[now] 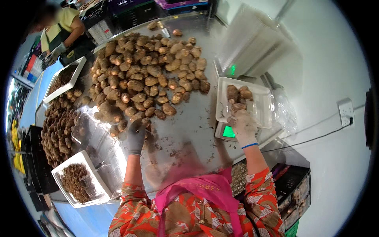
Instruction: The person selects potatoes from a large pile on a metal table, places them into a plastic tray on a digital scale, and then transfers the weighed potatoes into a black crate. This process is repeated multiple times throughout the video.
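My left hand (137,134), in a dark grey glove, is closed on a brown tuber (146,122) at the near edge of a large pile of similar tubers (140,71). My right hand (242,126), in a pale glove, is over the near rim of a white tray (260,106) on a scale (225,133) with a green display. Several tubers (233,94) lie in that tray just beyond my fingers. The fingers are curled, and what they hold, if anything, is hard to make out.
A steel table (185,142) bears another tuber heap (57,134) and two white boxes of brown debris (77,181). Stacked clear sheets or trays (248,39) and plastic bags (284,112) stand right. A co-worker (63,29) is at top left. A cable runs to a wall socket (346,112).
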The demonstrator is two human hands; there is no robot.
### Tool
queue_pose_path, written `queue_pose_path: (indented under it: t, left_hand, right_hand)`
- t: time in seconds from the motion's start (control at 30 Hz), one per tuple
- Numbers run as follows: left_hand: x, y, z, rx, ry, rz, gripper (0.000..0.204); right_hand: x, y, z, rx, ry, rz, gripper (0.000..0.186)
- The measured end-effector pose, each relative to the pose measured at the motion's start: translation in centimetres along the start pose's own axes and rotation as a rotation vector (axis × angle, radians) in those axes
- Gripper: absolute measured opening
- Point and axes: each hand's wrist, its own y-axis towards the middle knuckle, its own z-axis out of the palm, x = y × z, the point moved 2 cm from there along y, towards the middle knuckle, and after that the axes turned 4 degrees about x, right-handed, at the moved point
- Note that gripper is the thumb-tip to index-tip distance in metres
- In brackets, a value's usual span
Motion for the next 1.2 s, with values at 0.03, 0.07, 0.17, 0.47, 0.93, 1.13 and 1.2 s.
queue_pose_path:
  t: [0.03,0.07,0.17,0.47,0.93,1.13,1.2]
  left_hand:
    - [1.2,-0.2,-0.3,-0.087,-0.053,0.033,0.036]
    - [2.3,-0.6,-1.0,-0.136,0.144,0.091,0.037]
    - [1.6,-0.7,-1.4,-0.078,0.316,-0.017,0.056]
    - [2.5,1.5,1.0,-0.102,0.562,0.097,0.052]
    - [1.3,5.0,2.1,-0.159,0.522,0.191,0.044]
    - [1.7,5.1,2.9,-0.151,0.449,0.11,0.054]
    - [1.8,4.9,3.0,-0.176,0.433,0.126,0.057]
  right_hand:
    - [1.6,0.7,-1.3,0.1,0.03,0.059,0.031]
    - [3.1,0.9,-2.2,0.033,0.109,0.029,0.031]
    - [8.5,1.9,-4.8,-0.183,0.328,-0.102,0.035]
    - [22.8,9.1,10.4,0.269,0.237,-0.495,0.032]
    - [19.7,8.6,10.4,0.322,0.251,-0.334,0.025]
    - [10.0,6.8,-0.8,-0.133,0.472,-0.252,0.04]
    - [6.2,6.3,-3.1,-0.234,0.5,-0.208,0.045]
